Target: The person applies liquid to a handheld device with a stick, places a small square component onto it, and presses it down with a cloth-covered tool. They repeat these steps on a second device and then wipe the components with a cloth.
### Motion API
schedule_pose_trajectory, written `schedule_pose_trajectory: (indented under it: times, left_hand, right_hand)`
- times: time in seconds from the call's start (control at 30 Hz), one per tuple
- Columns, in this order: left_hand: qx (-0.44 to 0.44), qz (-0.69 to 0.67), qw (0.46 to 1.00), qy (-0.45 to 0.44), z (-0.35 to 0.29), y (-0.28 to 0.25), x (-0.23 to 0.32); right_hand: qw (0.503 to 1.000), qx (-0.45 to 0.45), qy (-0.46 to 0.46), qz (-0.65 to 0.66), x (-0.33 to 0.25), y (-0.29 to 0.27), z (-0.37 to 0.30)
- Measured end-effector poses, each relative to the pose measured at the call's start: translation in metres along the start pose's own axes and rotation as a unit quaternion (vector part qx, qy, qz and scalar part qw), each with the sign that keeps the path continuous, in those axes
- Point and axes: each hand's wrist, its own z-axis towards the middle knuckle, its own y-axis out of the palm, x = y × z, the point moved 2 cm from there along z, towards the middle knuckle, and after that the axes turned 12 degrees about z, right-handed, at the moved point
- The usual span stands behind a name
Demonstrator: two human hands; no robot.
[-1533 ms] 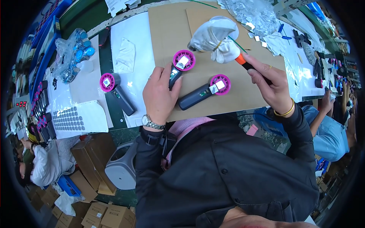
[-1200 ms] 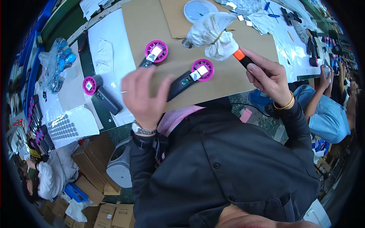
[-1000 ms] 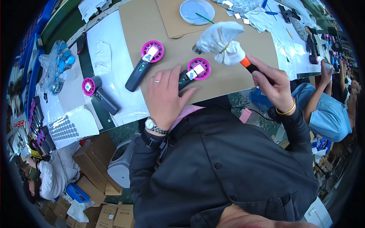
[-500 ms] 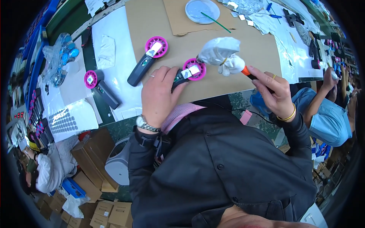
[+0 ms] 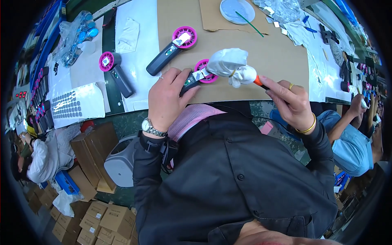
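Handheld fan [image 5: 197, 77] with the dark handle and magenta head lies on the brown cardboard sheet [image 5: 277, 61] right at the near edge of our bench, and our left hand [image 5: 166, 102] presses down on its handle, fingers curled over it in a loose hold. Our right hand [image 5: 290, 102] is closed around an orange-handled tool [image 5: 259, 81] whose tip is wrapped in a white cloth wad [image 5: 230, 65]; the wad rests against the fan's magenta head. Farther out, a second fan [image 5: 171, 48] of the same kind lies on white paper and cardboard, and a third fan [image 5: 113, 69] lies to the left on a dark mat. Beyond these we see a round grey dish [image 5: 237, 9] with a green stick [image 5: 250, 23] across it.
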Motion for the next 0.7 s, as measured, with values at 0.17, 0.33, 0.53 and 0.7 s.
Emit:
schedule_pose_trajectory:
  times: [0.17,0.33,0.53,0.7]
  left_hand:
    - [0.009,-0.003,1.0,-0.007,-0.002,0.002,0.003]
    - [0.013,-0.008,1.0,-0.008,-0.002,0.004,0.002]
    - [0.015,-0.008,1.0,-0.002,-0.002,0.004,0.002]
    - [0.014,-0.006,1.0,-0.002,-0.001,0.004,0.0]
  right_hand:
    - [0.999,-0.015,-0.011,-0.031,-0.004,0.005,0.004]
    - [0.998,-0.028,-0.001,-0.059,-0.006,0.005,0.006]
    - [0.998,-0.013,-0.005,-0.057,-0.007,0.005,0.003]
    - [0.997,-0.018,-0.01,-0.07,-0.013,0.0,0.007]
